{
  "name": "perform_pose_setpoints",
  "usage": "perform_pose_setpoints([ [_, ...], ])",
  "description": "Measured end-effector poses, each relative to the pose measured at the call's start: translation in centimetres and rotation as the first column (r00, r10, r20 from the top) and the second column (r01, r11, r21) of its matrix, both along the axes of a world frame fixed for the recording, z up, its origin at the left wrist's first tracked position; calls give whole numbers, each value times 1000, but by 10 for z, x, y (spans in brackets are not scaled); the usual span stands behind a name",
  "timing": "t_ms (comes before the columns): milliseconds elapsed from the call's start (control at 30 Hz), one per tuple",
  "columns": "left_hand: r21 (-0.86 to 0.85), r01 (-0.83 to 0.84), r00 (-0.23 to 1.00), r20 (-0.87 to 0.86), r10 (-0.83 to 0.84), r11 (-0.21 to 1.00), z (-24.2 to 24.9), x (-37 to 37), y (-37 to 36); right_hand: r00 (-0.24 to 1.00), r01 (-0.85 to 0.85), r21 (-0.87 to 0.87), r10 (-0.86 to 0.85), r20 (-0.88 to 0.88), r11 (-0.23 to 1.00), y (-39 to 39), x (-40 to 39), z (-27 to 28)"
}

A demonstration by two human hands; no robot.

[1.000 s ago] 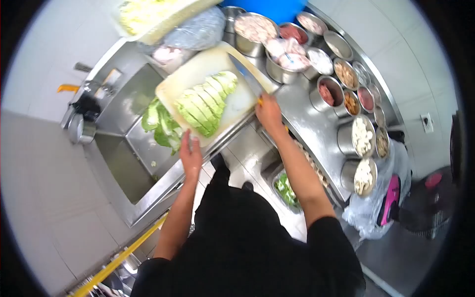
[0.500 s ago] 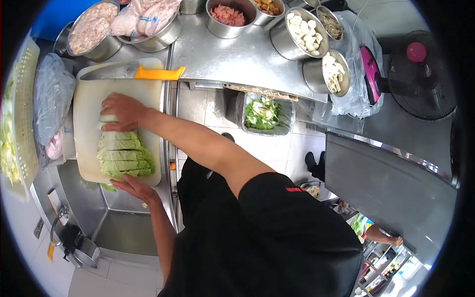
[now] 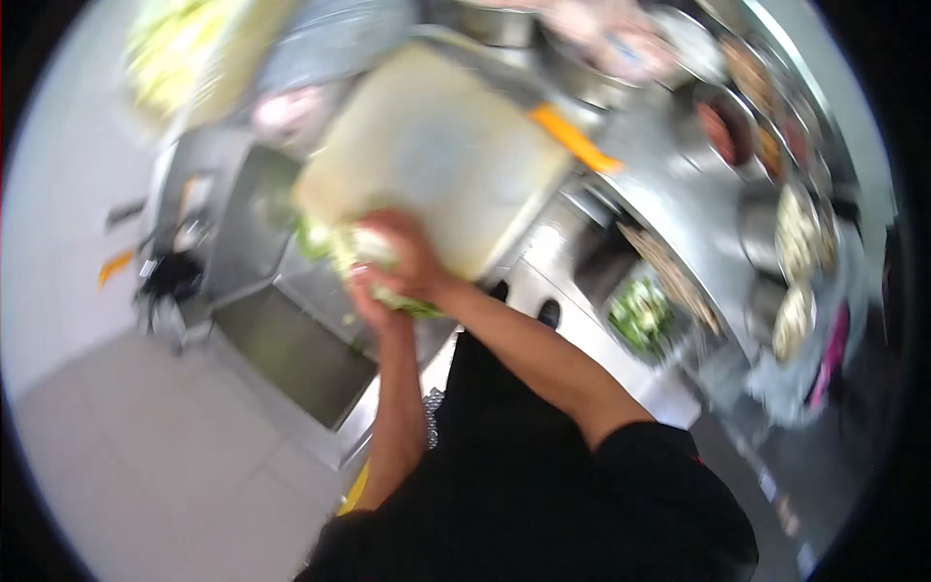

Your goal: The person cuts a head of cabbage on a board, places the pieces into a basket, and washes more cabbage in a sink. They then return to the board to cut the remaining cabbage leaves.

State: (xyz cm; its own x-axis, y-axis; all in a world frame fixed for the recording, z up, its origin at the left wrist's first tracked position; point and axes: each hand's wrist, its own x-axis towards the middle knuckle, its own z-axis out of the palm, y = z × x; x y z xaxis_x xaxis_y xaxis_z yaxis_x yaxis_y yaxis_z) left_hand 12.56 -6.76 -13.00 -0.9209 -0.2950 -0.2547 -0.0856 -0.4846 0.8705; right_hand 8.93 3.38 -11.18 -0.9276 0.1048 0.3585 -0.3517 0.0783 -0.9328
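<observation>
Both my hands are around a sliced napa cabbage [image 3: 373,247], whose pale end and green leaf edges show between the fingers. My right hand [image 3: 409,254] wraps over it from the right. From below, my left hand [image 3: 373,299] grips its near side. Motion blurs the fingers. The cabbage is at the near corner of the white cutting board [image 3: 456,136], partly over the sink side. A knife with an orange handle [image 3: 575,139] lies along the board's far right edge, its blade blurred.
A metal sink [image 3: 301,354] is below left of the board. Cut leaves fill a basket [image 3: 242,73] at upper left. Metal pots, one with red meat [image 3: 720,131], line the steel counter [image 3: 669,175]. A lined bin [image 3: 669,354] with green scraps stands below the counter.
The cabbage has gone from lying on the board to being gathered between both hands at its near corner. The head view has turned, swinging the board and counter round in the frame.
</observation>
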Motion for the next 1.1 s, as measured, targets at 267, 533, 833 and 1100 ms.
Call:
perform_pose_setpoints([
  [267,268,-56,998,24,52,962,38,-1,-36,942,-179,-306,253,223,935,-42,-2,40],
  [533,46,114,917,-388,-88,992,314,-167,-15,913,25,-122,-72,-402,992,-18,-150,299],
  [833,-747,59,958,-143,-247,662,321,-387,-53,927,178,298,-58,-370,938,57,-369,385],
  [1100,-998,-40,960,-50,-275,42,301,-366,-29,954,49,924,257,-156,379,53,-368,325],
])
